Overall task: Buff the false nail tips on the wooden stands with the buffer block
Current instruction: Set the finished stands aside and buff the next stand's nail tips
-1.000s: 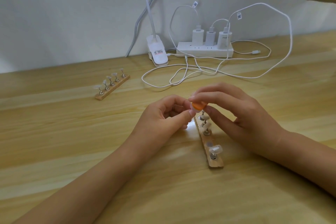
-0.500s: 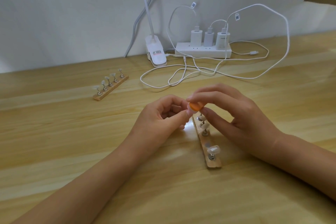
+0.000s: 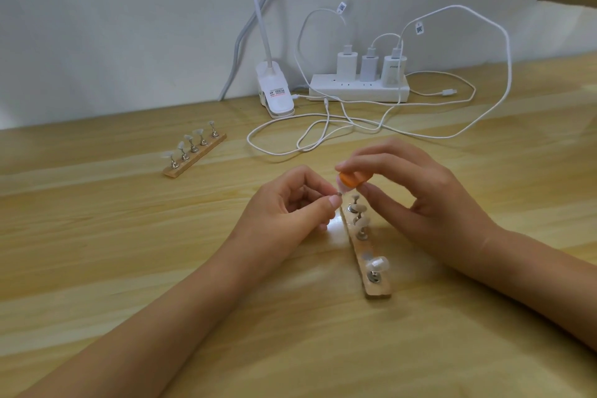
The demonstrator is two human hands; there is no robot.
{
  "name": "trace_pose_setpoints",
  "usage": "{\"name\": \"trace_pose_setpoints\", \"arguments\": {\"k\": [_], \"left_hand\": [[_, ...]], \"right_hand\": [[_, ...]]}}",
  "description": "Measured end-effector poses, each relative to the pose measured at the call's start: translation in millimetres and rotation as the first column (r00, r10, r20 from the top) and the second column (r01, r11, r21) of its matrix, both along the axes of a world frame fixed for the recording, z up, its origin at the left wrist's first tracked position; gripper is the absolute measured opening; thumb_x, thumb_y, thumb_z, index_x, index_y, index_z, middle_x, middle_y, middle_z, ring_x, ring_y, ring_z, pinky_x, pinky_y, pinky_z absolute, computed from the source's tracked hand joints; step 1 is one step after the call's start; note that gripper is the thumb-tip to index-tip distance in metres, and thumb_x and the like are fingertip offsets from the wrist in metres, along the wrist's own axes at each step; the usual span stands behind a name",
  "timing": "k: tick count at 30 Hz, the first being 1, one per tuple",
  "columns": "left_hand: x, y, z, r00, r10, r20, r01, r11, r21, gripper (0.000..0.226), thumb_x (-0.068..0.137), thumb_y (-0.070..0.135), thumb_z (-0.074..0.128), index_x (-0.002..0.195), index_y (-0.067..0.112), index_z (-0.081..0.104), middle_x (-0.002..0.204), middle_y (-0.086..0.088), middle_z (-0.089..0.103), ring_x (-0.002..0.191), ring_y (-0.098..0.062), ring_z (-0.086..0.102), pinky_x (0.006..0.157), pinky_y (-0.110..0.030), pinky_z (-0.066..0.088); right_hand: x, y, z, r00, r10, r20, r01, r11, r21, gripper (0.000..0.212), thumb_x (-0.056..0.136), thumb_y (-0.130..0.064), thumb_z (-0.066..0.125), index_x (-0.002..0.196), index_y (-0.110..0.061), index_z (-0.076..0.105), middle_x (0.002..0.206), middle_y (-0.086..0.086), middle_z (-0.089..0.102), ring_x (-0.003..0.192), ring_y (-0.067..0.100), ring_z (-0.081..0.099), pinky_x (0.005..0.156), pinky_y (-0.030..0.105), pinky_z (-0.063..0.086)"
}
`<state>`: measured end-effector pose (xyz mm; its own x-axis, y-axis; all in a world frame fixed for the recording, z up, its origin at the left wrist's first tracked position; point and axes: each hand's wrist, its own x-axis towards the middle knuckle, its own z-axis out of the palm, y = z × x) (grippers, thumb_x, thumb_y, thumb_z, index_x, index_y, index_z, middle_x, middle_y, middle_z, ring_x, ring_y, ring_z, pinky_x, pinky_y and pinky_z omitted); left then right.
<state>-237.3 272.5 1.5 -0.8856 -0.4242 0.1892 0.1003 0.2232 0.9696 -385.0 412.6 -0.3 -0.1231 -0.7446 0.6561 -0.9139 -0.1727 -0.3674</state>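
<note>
Hands worked above the near stand [image 3: 377, 290] on a wooden table [image 3: 97, 252], where the left hand [image 3: 290, 213] pinched a small metal peg [image 3: 339, 193] between thumb and forefinger, its other fingers curled in. The right hand [image 3: 420, 200] clamped the orange buffer block [image 3: 354, 180] between thumb and fingertips, directly over the false nail tip [image 3: 342, 187] on that peg. A second earlier the block had sat lower, hard against the left thumb; it had since risen slightly and the peg had come into view beneath it. That suggested one stroke had ended and another was due on the same tip, though whether block and tip were touching could not be told. One socket [image 3: 367, 256] on the near stand was bare, likely the peg's home, with three tips in view there. The far stand [image 3: 181, 168], well apart to the left, held five tips untouched. A power strip [image 3: 358, 89] lay by the wall.
</note>
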Motion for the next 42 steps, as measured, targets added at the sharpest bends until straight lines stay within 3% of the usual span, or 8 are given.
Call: {"name": "trace_pose_setpoints", "arguments": {"k": [10,15,19,23,27,31,35,42], "left_hand": [[0,-2,-2,1.000,-0.014,-0.007,0.014,0.999,0.041,0.006,0.084,0.020,0.069,0.081,0.018,0.064,0.067,0.002,0.065,0.061,-0.007,0.059,0.063,-0.018,0.049],[-1,-3,-3,1.000,0.007,0.000,-0.007,0.998,0.060,0.010,0.091,0.007,0.065,0.084,0.014,0.063,0.067,0.001,0.065,0.059,-0.008,0.058,0.062,-0.018,0.049],[0,0,0,1.000,-0.011,-0.007,0.012,0.997,0.075,0.006,0.087,0.013,0.066,0.084,0.011,0.061,0.066,0.001,0.065,0.058,-0.008,0.058,0.061,-0.018,0.049],[-1,-1,-1,1.000,-0.007,-0.010,0.008,0.997,0.082,0.009,0.090,0.003,0.063,0.084,0.009,0.061,0.065,0.002,0.065,0.057,-0.007,0.058,0.060,-0.018,0.049],[0,0,0,1.000,-0.024,-0.006,0.025,0.996,0.089,0.006,0.089,0.008,0.064,0.084,0.009,0.061,0.065,0.002,0.065,0.057,-0.006,0.058,0.061,-0.017,0.049],[-1,-1,-1,1.000,-0.013,0.004,0.013,0.996,0.092,0.009,0.091,0.003,0.062,0.083,0.009,0.061,0.064,0.002,0.065,0.056,-0.006,0.058,0.060,-0.017,0.049],[0,1,0,1.000,-0.019,0.005,0.018,0.995,0.099,0.009,0.090,0.003,0.062,0.084,0.009,0.061,0.065,0.001,0.065,0.056,-0.007,0.059,0.060,-0.017,0.050],[0,1,2,1.000,-0.018,0.004,0.017,0.994,0.106,0.008,0.090,0.003,0.062,0.084,0.008,0.061,0.064,0.001,0.066,0.056,-0.007,0.059,0.060,-0.018,0.050]], "right_hand": [[8,0,-1,0.999,0.036,-0.014,-0.036,0.999,-0.024,0.023,0.095,-0.012,0.063,0.116,-0.009,0.069,0.111,0.000,0.063,0.107,0.019,0.061,0.094,0.035,0.048],[-1,-2,2,0.999,-0.002,0.050,0.002,1.000,-0.003,0.026,0.090,0.001,0.068,0.115,-0.006,0.068,0.104,0.003,0.065,0.101,0.022,0.062,0.093,0.039,0.049],[8,0,-1,0.999,0.033,-0.005,-0.033,0.999,-0.028,0.022,0.094,-0.012,0.063,0.115,-0.010,0.068,0.110,0.000,0.063,0.103,0.019,0.061,0.093,0.032,0.047],[-1,-2,2,0.999,0.001,0.045,0.000,1.000,-0.006,0.025,0.089,-0.002,0.065,0.113,-0.006,0.068,0.102,0.001,0.065,0.098,0.021,0.062,0.092,0.042,0.049],[6,-1,-1,1.000,0.021,-0.013,-0.021,1.000,-0.023,0.024,0.090,-0.006,0.065,0.114,-0.009,0.069,0.106,-0.001,0.063,0.098,0.019,0.061,0.092,0.033,0.048],[-2,-3,1,0.999,0.011,0.032,-0.011,1.000,0.000,0.025,0.089,0.004,0.068,0.113,-0.004,0.068,0.100,0.002,0.065,0.096,0.022,0.062,0.091,0.043,0.048],[5,-1,-1,1.000,0.022,-0.019,-0.022,0.999,-0.025,0.023,0.090,-0.004,0.065,0.113,-0.006,0.068,0.102,0.000,0.063,0.097,0.020,0.061,0.091,0.036,0.048],[2,-1,-1,0.999,0.016,-0.035,-0.017,0.999,-0.028,0.022,0.091,-0.003,0.066,0.112,-0.006,0.068,0.103,0.003,0.064,0.097,0.022,0.062,0.090,0.038,0.049]]}}
